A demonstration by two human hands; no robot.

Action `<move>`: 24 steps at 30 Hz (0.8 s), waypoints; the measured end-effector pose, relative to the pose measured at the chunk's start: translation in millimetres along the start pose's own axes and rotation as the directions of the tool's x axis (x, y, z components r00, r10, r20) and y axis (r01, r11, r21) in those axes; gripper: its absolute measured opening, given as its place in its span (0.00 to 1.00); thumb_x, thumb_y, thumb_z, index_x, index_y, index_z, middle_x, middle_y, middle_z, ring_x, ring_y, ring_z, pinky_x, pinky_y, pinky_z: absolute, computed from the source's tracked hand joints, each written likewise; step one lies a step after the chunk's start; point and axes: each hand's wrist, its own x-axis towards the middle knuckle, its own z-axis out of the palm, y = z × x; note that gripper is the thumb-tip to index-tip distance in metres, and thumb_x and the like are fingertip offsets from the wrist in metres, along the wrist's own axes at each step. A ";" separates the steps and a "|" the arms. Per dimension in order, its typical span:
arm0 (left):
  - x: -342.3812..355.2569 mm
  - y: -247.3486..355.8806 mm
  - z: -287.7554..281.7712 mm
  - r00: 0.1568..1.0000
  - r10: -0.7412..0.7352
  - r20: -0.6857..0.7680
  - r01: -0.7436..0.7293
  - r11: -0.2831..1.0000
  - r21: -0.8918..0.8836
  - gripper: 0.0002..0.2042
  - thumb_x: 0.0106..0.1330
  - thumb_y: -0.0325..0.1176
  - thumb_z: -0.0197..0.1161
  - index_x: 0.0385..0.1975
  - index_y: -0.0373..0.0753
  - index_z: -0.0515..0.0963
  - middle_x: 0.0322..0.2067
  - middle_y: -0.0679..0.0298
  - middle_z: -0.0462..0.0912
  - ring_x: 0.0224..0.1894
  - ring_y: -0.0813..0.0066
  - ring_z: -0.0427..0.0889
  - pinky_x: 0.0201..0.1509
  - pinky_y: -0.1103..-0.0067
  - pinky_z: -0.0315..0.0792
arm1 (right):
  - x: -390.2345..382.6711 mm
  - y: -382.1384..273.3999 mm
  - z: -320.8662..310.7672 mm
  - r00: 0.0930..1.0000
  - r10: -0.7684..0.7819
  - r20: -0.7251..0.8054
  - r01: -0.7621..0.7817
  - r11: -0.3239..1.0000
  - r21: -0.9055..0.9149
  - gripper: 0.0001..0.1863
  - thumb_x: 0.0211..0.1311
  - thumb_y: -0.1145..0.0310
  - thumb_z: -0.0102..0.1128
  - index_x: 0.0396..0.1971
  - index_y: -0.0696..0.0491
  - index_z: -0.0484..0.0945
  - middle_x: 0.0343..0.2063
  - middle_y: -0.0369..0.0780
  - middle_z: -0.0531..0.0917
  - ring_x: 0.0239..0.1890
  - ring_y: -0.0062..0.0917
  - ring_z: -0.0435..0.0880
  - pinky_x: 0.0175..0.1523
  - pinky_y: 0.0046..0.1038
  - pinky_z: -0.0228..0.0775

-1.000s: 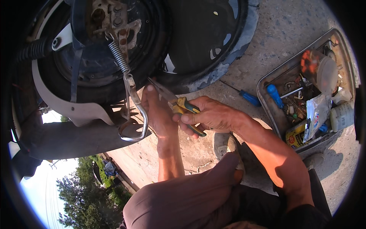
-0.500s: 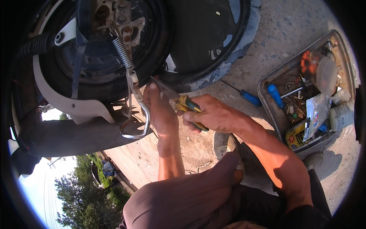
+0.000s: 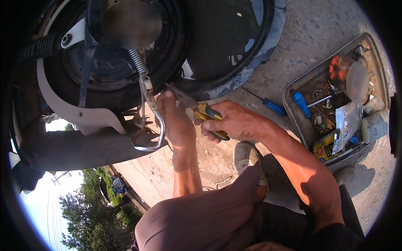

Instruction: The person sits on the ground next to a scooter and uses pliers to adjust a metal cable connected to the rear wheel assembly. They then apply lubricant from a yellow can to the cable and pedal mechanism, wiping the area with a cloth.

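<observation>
Outdoors, my right hand (image 3: 236, 121) wraps round long-nosed steel pliers (image 3: 202, 110) with yellow-and-green grips, stiff, probably light, best held low on the handles; forward-left, the tips reach my half-curled left hand (image 3: 176, 123), whose hold I cannot tell, near a black rubber tyre (image 3: 176, 54). The handles sit closer together than a second ago.
</observation>
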 end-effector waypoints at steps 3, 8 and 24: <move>-0.9 0.8 -0.8 1.000 -0.022 0.004 0.022 1.000 0.016 0.14 0.82 0.42 0.54 0.56 0.39 0.72 0.53 0.61 0.78 0.51 0.68 0.78 0.58 0.69 0.73 | 4.3 7.4 -1.9 1.000 0.011 0.015 -0.012 0.996 0.088 0.13 0.77 0.67 0.60 0.51 0.61 0.81 0.26 0.34 0.83 0.28 0.17 0.78 0.34 0.24 0.68; -5.4 7.2 3.5 0.999 -0.050 -0.012 0.051 0.997 0.052 0.16 0.81 0.45 0.54 0.56 0.40 0.72 0.52 0.62 0.77 0.50 0.69 0.79 0.55 0.72 0.73 | 12.6 16.6 -9.4 0.994 -0.002 0.109 -0.014 0.990 0.144 0.10 0.76 0.71 0.61 0.49 0.61 0.81 0.33 0.39 0.86 0.33 0.22 0.86 0.36 0.26 0.76; 7.5 -4.4 -8.9 0.992 0.122 -0.044 -0.117 0.987 0.108 0.12 0.80 0.35 0.59 0.51 0.31 0.78 0.50 0.56 0.84 0.49 0.71 0.83 0.51 0.72 0.81 | 28.9 39.8 -16.3 0.985 -0.022 0.173 -0.027 0.960 0.280 0.12 0.75 0.69 0.63 0.52 0.58 0.81 0.39 0.39 0.88 0.41 0.24 0.89 0.45 0.26 0.82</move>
